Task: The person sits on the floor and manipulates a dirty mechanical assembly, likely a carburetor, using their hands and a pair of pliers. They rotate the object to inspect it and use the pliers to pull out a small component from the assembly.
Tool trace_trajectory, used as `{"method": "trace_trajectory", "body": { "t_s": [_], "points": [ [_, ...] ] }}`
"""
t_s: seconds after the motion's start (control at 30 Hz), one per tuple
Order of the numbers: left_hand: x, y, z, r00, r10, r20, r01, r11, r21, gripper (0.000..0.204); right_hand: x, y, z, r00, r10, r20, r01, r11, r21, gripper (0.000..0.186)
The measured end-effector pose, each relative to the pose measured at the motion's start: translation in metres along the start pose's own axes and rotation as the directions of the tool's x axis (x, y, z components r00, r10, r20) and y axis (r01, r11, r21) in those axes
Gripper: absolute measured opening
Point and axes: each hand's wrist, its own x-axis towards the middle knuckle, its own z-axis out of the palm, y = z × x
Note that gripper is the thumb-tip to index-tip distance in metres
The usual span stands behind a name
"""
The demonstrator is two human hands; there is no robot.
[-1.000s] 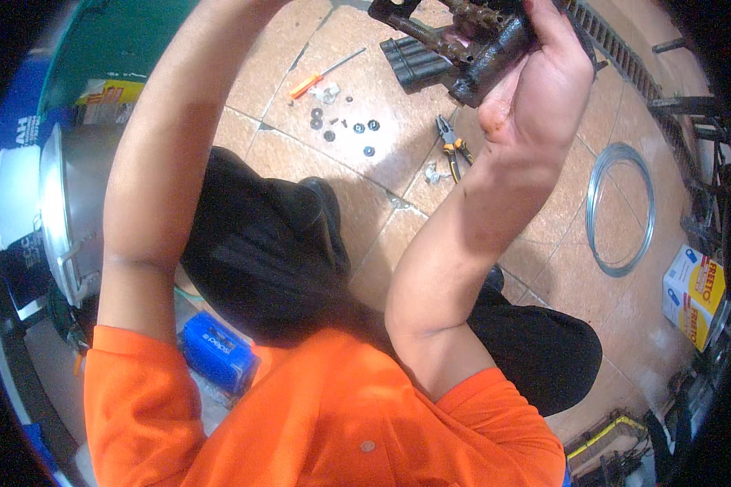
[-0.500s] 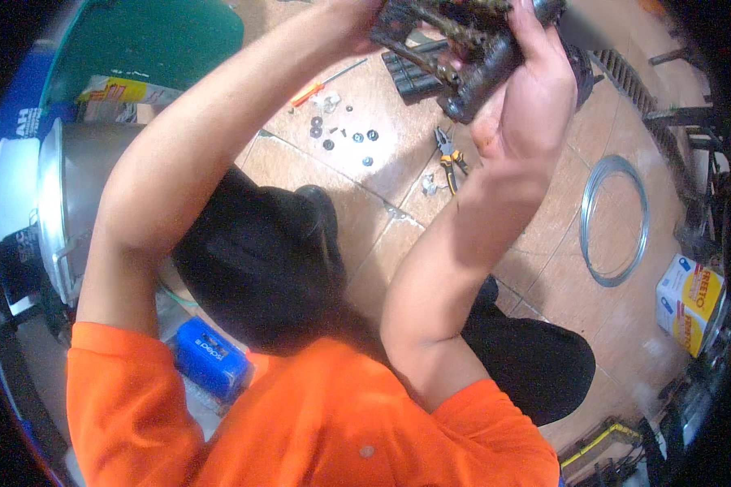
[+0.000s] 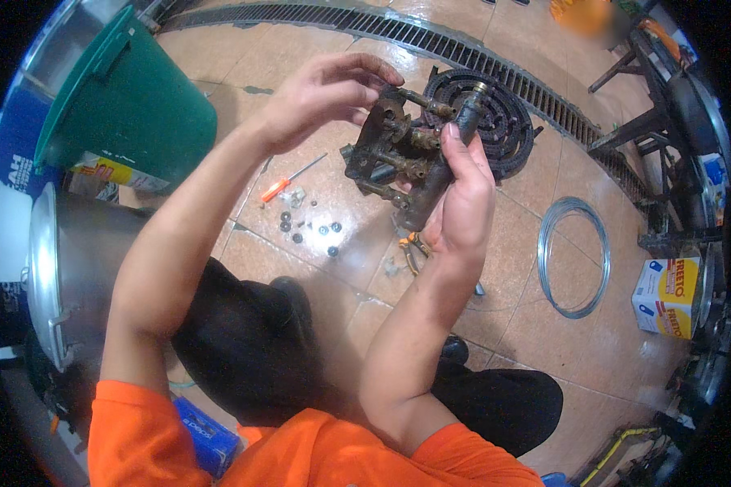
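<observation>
I hold a grimy dark metal manifold [image 3: 382,142] with brassy nozzle fittings and a tube [image 3: 426,191]. My right hand [image 3: 467,187] grips the tube from the right, thumb along it. My left hand [image 3: 345,93] has its fingers curled at the manifold's upper left end, fingertips partly hidden. A black cast-iron ring burner [image 3: 499,122] lies behind it on the tiled floor. Below are an orange-handled screwdriver [image 3: 276,188], several small black washers [image 3: 297,239] and yellow-and-black pliers [image 3: 410,252], partly behind my right arm.
A green bin [image 3: 122,101] and a large metal pot [image 3: 73,276] are on my left. A drain grate [image 3: 390,36] crosses the far floor. On the right are a wire coil [image 3: 573,258], a yellow-and-white box [image 3: 666,296] and black metal frames [image 3: 625,142]. My bent legs are below.
The view has tilted up, revealing the grate, ring burner and more of the bin. The manifold is lower in the picture and turned, and my left hand now shows at it.
</observation>
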Motion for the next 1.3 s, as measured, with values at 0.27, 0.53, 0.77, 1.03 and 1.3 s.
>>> {"method": "trace_trajectory", "body": {
  "t_s": [0.27, 0.53, 0.77, 1.03, 1.3],
  "points": [
    [-0.009, 0.02, 0.007, 0.97, 0.207, 0.129, -0.242, 0.758, 0.606, 0.044, -0.005, -0.006, 0.006, 1.0, 0.022, 0.011, -0.022, 1.0, 0.01, 0.022],
    [-0.004, 0.015, -0.013, 0.983, 0.172, 0.06, -0.178, 0.845, 0.505, 0.032, -0.005, 0.001, 0.008, 0.993, 0.067, 0.097, -0.061, 0.996, -0.061, 0.022],
    [-0.048, -0.057, -0.102, 0.943, -0.012, -0.332, 0.125, 0.938, 0.322, 0.025, -0.004, 0.012, -0.006, 0.999, 0.046, 0.008, -0.045, 0.998, -0.037, 0.023],
    [-0.222, -0.288, -0.095, 0.792, -0.208, -0.574, 0.599, 0.445, 0.666, 0.016, 0.001, 0.027, -0.049, 0.976, 0.217, 0.014, -0.218, 0.975, 0.047, 0.025],
    [-0.245, -0.228, -0.153, 0.705, -0.273, -0.654, 0.672, 0.553, 0.493, 0.028, 0.014, 0.029, -0.06, 0.965, 0.178, 0.191, -0.213, 0.961, 0.178, 0.03]
  ]
}}
